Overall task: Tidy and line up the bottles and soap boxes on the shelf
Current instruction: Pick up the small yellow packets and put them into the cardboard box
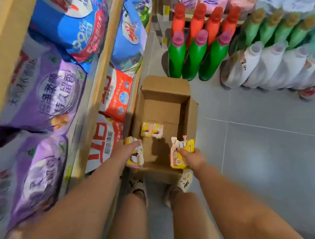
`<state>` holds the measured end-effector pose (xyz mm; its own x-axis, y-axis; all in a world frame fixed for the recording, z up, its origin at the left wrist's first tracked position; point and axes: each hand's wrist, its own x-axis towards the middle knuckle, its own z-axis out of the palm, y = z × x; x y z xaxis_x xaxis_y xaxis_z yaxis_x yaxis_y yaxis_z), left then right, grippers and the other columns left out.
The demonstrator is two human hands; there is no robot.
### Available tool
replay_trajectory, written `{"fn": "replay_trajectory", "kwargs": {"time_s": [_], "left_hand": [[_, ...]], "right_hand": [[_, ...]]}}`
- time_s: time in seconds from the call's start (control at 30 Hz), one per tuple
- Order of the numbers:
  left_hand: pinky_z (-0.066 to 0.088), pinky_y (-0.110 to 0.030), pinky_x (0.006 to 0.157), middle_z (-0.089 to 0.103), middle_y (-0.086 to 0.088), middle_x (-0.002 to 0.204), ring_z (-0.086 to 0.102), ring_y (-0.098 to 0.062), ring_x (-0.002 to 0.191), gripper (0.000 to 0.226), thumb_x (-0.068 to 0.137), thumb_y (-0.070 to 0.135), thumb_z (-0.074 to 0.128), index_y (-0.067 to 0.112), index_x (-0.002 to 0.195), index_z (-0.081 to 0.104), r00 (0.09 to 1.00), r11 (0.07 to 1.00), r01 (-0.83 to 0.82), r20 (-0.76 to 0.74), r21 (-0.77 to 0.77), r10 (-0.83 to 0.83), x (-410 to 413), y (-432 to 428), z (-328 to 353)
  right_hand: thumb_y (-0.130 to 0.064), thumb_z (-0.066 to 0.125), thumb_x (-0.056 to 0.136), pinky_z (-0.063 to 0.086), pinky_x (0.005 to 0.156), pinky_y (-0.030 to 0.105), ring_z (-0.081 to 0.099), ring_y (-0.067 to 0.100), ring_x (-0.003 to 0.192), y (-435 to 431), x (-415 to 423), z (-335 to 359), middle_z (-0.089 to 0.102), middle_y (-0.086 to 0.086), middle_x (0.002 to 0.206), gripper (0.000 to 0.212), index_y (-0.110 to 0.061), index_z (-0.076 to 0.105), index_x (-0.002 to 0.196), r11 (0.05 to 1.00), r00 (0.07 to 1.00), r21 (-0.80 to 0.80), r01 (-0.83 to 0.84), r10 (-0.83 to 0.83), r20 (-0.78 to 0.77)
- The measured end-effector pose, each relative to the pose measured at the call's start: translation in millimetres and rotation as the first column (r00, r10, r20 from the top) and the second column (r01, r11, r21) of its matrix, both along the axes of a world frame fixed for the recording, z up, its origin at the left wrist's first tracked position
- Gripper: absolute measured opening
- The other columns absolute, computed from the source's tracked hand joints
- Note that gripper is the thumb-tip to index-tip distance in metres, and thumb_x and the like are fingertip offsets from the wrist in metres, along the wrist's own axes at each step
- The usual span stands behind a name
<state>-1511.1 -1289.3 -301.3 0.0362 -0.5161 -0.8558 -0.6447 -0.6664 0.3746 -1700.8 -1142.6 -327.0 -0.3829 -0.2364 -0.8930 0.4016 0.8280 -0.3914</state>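
An open cardboard box (191, 111) stands on the floor in front of my feet. Two yellow-and-pink soap boxes (152, 130) lie side by side on its bottom. My left hand (125, 148) grips yellow soap boxes (136, 157) over the box's near left corner. My right hand (192, 158) grips more yellow-and-pink soap boxes (181, 151) over the near right corner. Green bottles with pink caps (192, 58) stand on the floor beyond the box, orange-red bottles (197, 20) behind them.
Wooden shelves (102, 59) on the left hold large blue, purple and red detergent bags (45, 92). White bottles (275, 67) and green bottles (279, 29) stand in rows at the right back. Grey tiled floor (266, 150) lies to the right. My slippered feet (184, 180) stand behind the box.
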Motion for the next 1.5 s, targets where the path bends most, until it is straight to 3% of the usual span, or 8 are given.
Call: {"fn": "replay_trajectory", "kwargs": {"time_s": [0.4, 0.63, 0.83, 0.97, 1.1, 1.23, 1.4, 1.5], "left_hand": [[0.05, -0.037, 0.088, 0.06, -0.006, 0.121, 0.059, -0.022, 0.102, 0.052, 0.075, 0.041, 0.075, 0.014, 0.116, 0.057, 0.98, 0.984, 0.062, -0.174, -0.167, -0.091, -76, -101, -289], [0.048, -0.025, 0.039, 0.064, -0.001, 0.1, 0.066, -0.011, 0.071, 0.02, 0.079, 0.036, 0.074, 0.025, 0.086, 0.058, 0.931, 0.982, 0.098, -0.333, -0.164, -0.148, -112, -123, -377], [0.051, -0.056, 0.086, 0.059, 0.0, 0.11, 0.063, -0.024, 0.099, 0.029, 0.077, 0.044, 0.073, 0.027, 0.088, 0.053, 0.944, 0.988, 0.123, -0.297, -0.091, -0.145, -94, -109, -390], [0.049, -0.055, 0.092, 0.06, -0.003, 0.123, 0.061, -0.024, 0.106, 0.053, 0.074, 0.056, 0.07, 0.023, 0.112, 0.057, 0.932, 0.988, 0.141, -0.33, -0.058, -0.153, -85, -106, -388], [0.052, -0.041, 0.088, 0.063, -0.002, 0.121, 0.064, -0.022, 0.105, 0.072, 0.083, 0.073, 0.039, 0.021, 0.132, 0.048, 0.931, 0.983, 0.182, -0.314, -0.036, -0.184, -83, -104, -382], [0.056, -0.033, 0.073, 0.068, -0.006, 0.107, 0.069, -0.021, 0.091, 0.062, 0.091, 0.065, 0.034, 0.016, 0.125, 0.053, 0.92, 0.984, 0.143, -0.352, -0.102, -0.17, -88, -108, -372], [0.048, -0.042, 0.095, 0.062, -0.013, 0.12, 0.06, -0.029, 0.109, 0.074, 0.089, 0.067, 0.035, 0.007, 0.127, 0.053, 0.904, 0.93, 0.242, -0.284, -0.278, -0.32, -100, -122, -360], [0.047, -0.029, 0.073, 0.067, -0.008, 0.102, 0.063, -0.022, 0.091, 0.061, 0.09, 0.064, 0.039, 0.011, 0.108, 0.062, 0.863, 0.848, 0.4, -0.17, -0.347, -0.476, -100, -126, -352]], "right_hand": [[-0.04, 0.072, 0.078, 0.049, 0.085, 0.036, 0.061, 0.026, 0.097, -81, -15, -342, 0.064, 0.01, 0.108, 0.044, -0.01, 0.061, 0.108, 0.995, 0.989, 0.056, 0.078, -0.071, -0.127], [-0.042, 0.073, 0.076, 0.048, 0.085, 0.034, 0.06, 0.029, 0.105, -96, -19, -457, 0.064, 0.011, 0.115, 0.051, -0.009, 0.059, 0.113, 0.994, 0.979, 0.031, 0.104, -0.096, -0.18], [-0.047, 0.064, 0.083, 0.043, 0.088, 0.033, 0.053, 0.03, 0.114, -102, -9, -450, 0.054, 0.013, 0.127, 0.063, -0.008, 0.045, 0.128, 0.994, 0.968, 0.1, -0.034, 0.058, -0.243], [-0.058, 0.061, 0.079, 0.038, 0.099, 0.041, 0.038, 0.035, 0.128, -96, -4, -446, 0.032, 0.014, 0.143, 0.086, -0.01, 0.026, 0.141, 0.955, 0.929, 0.271, -0.123, 0.207, -0.308], [-0.045, 0.053, 0.089, 0.044, 0.094, 0.041, 0.049, 0.029, 0.116, -104, 3, -429, 0.046, 0.012, 0.131, 0.05, -0.017, 0.046, 0.13, 0.998, 0.87, 0.054, -0.018, 0.042, -0.49], [-0.042, 0.053, 0.092, 0.051, 0.062, 0.025, 0.064, 0.013, 0.068, -133, 17, -391, 0.069, 0.002, 0.081, 0.029, -0.015, 0.063, 0.095, 0.872, 0.973, -0.433, 0.226, -0.183, 0.138], [-0.03, 0.055, 0.093, 0.054, 0.083, 0.027, 0.065, 0.019, 0.096, -159, 18, -385, 0.067, 0.013, 0.111, 0.031, -0.009, 0.061, 0.115, 0.75, 0.892, -0.544, 0.376, -0.135, 0.432], [-0.028, 0.057, 0.092, 0.057, 0.073, 0.021, 0.067, 0.013, 0.087, -163, 16, -388, 0.069, 0.005, 0.1, 0.025, -0.014, 0.059, 0.112, 0.745, 0.834, -0.499, 0.443, -0.137, 0.535]]}}
